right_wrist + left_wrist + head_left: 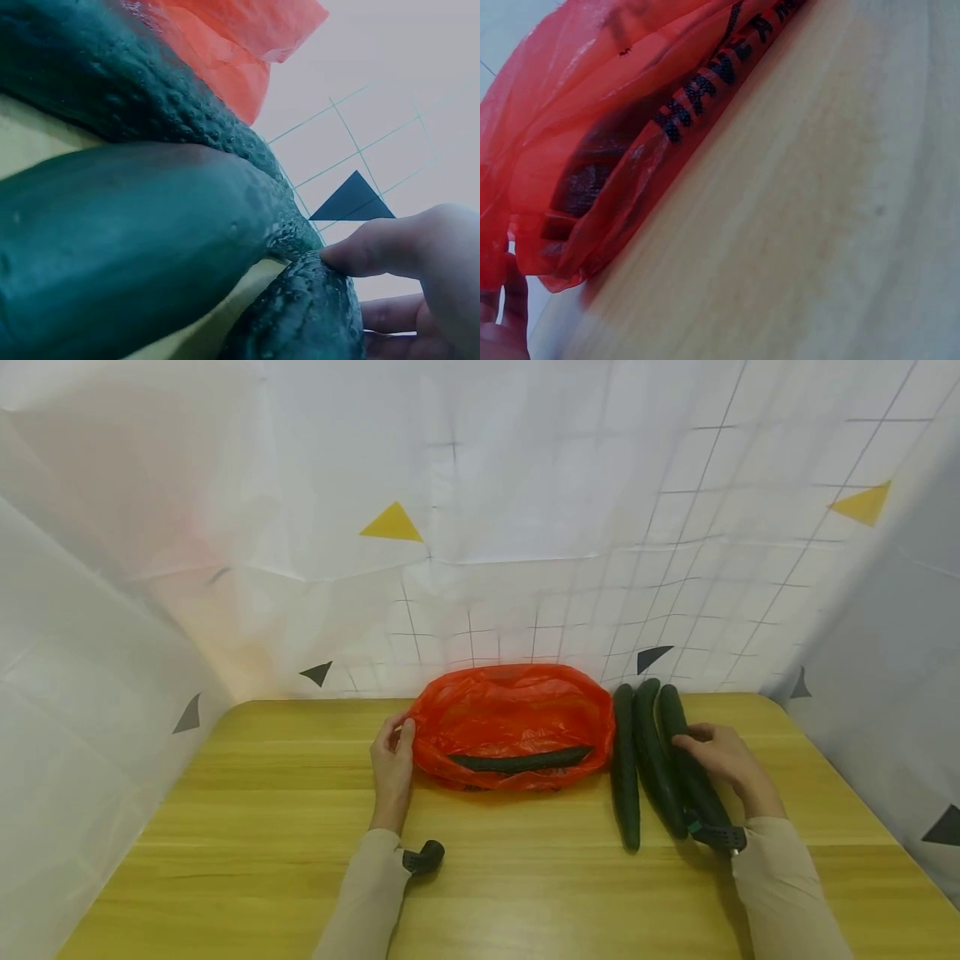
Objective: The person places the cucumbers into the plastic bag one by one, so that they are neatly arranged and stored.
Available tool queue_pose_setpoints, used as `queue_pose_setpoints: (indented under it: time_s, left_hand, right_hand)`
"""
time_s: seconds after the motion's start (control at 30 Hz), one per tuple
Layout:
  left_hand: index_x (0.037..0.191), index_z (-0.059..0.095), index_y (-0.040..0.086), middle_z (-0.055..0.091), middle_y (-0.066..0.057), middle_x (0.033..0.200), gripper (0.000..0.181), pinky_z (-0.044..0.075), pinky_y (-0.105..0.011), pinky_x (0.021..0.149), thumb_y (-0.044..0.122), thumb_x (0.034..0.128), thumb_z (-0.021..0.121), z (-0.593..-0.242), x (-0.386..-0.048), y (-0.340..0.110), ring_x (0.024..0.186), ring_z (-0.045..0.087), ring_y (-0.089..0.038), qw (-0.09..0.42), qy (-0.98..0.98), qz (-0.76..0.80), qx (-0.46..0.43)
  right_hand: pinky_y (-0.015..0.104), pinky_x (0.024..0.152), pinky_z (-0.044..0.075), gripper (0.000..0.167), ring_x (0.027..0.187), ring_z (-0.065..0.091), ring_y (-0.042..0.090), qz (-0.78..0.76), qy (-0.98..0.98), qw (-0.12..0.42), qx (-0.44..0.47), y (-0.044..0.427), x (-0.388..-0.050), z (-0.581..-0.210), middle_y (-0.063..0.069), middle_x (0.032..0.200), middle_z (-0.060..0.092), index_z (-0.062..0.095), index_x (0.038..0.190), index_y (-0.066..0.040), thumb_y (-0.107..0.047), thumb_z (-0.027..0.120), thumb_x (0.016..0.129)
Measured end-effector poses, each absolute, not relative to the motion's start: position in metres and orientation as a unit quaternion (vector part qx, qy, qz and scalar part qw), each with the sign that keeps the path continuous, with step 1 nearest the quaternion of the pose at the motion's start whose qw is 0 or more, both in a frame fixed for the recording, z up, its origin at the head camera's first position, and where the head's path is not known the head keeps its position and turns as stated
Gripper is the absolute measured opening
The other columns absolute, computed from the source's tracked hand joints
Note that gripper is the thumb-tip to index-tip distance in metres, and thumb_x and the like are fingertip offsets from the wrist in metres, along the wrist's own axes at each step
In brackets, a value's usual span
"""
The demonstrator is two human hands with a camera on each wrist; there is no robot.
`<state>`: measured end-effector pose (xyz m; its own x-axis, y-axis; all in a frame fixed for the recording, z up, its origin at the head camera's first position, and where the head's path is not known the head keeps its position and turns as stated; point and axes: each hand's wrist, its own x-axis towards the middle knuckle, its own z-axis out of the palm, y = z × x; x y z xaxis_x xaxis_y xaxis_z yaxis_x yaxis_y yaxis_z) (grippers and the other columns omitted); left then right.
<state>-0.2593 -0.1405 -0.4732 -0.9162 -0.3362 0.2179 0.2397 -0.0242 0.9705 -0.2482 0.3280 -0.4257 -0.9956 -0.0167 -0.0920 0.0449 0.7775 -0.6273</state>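
Observation:
A red plastic bag (517, 714) lies with its mouth spread wide at the back of the table, and one dark green cucumber (522, 762) rests inside it. My left hand (392, 768) holds the bag's left rim between thumb and fingers. Three more cucumbers lie side by side to the right of the bag: the left one (625, 768) next to its rim, a curved middle one (651, 743), and the rightmost one (697, 785). My right hand (729, 760) grips the rightmost cucumber, thumb on its near side in the right wrist view; the other fingers are partly hidden behind it.
The wooden table (525, 885) carries everything. White sheeting (510, 585) with grid lines stands right behind the bag and cucumbers, and more sheeting rises at both sides. Black printed letters (697, 97) mark the bag's lower front.

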Motion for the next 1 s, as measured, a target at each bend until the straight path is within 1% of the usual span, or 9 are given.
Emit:
queue_pose_setpoints:
  time_s: [0.1,0.2,0.3,0.47,0.63,0.73,0.83,1.0]
  left_hand:
    - [0.119,0.062,0.009,0.060,-0.006,0.114,0.030,0.048,-0.013,0.076,0.025,0.0953,0.056,-0.474,-0.259,-0.140,0.092,0.055,-0.011,0.204,-0.671,-0.712,0.040]
    - [0.120,0.061,0.009,0.059,-0.004,0.114,0.029,0.048,-0.013,0.076,0.024,0.0958,0.055,-0.473,-0.259,-0.139,0.092,0.055,-0.011,0.200,-0.672,-0.712,0.042]
    - [0.121,0.061,0.008,0.059,-0.005,0.116,0.030,0.048,-0.013,0.077,0.023,0.0960,0.055,-0.473,-0.258,-0.139,0.093,0.055,-0.011,0.195,-0.672,-0.713,0.042]
    - [0.121,0.061,0.009,0.058,-0.006,0.118,0.030,0.047,-0.013,0.078,0.022,0.0955,0.056,-0.471,-0.257,-0.140,0.095,0.054,-0.011,0.177,-0.665,-0.724,0.047]
    - [0.122,0.060,0.005,0.057,-0.008,0.119,0.030,0.048,-0.014,0.076,0.017,0.0951,0.056,-0.466,-0.254,-0.142,0.094,0.053,-0.011,0.164,-0.659,-0.733,0.050]
    - [0.121,0.060,0.004,0.057,-0.008,0.118,0.029,0.048,-0.014,0.077,0.015,0.0948,0.056,-0.464,-0.253,-0.142,0.093,0.054,-0.010,0.165,-0.656,-0.735,0.049]
    - [0.121,0.061,0.005,0.058,-0.005,0.116,0.029,0.048,-0.014,0.077,0.018,0.0945,0.057,-0.465,-0.254,-0.142,0.093,0.054,-0.010,0.172,-0.653,-0.736,0.048]
    - [0.119,0.062,0.010,0.058,-0.002,0.114,0.028,0.048,-0.014,0.076,0.024,0.0952,0.056,-0.471,-0.258,-0.141,0.093,0.054,-0.013,0.191,-0.660,-0.726,0.040]
  right_hand:
    - [0.053,0.091,0.044,0.067,0.114,0.048,0.049,-0.340,0.939,0.038,0.012,0.329,-0.247,-0.424,0.040,0.130,0.043,0.040,0.132,0.017,-0.040,0.045,0.096]
    - [0.051,0.090,0.045,0.068,0.114,0.049,0.049,-0.347,0.937,0.029,0.013,0.330,-0.246,-0.424,0.039,0.130,0.043,0.039,0.132,0.017,-0.040,0.045,0.096]
    - [0.045,0.086,0.046,0.068,0.112,0.049,0.048,-0.351,0.936,0.015,0.010,0.329,-0.245,-0.423,0.039,0.129,0.045,0.039,0.132,0.016,-0.041,0.045,0.096]
    - [0.033,0.078,0.045,0.068,0.111,0.050,0.047,-0.350,0.937,-0.001,0.006,0.329,-0.245,-0.420,0.036,0.128,0.047,0.039,0.133,0.015,-0.041,0.046,0.096]
    - [0.028,0.073,0.045,0.068,0.110,0.050,0.046,-0.354,0.935,-0.012,0.004,0.327,-0.246,-0.417,0.035,0.129,0.047,0.039,0.134,0.015,-0.041,0.047,0.096]
    - [0.026,0.071,0.045,0.065,0.108,0.053,0.046,-0.352,0.935,-0.034,0.002,0.326,-0.246,-0.415,0.035,0.126,0.050,0.042,0.132,0.014,-0.039,0.048,0.096]
    - [0.024,0.068,0.046,0.063,0.106,0.054,0.047,-0.355,0.933,-0.058,0.003,0.325,-0.246,-0.411,0.035,0.125,0.051,0.043,0.131,0.014,-0.038,0.049,0.095]
    - [0.021,0.065,0.044,0.065,0.107,0.054,0.048,-0.368,0.927,-0.073,0.002,0.322,-0.242,-0.401,0.034,0.128,0.048,0.039,0.136,0.011,-0.039,0.049,0.096]
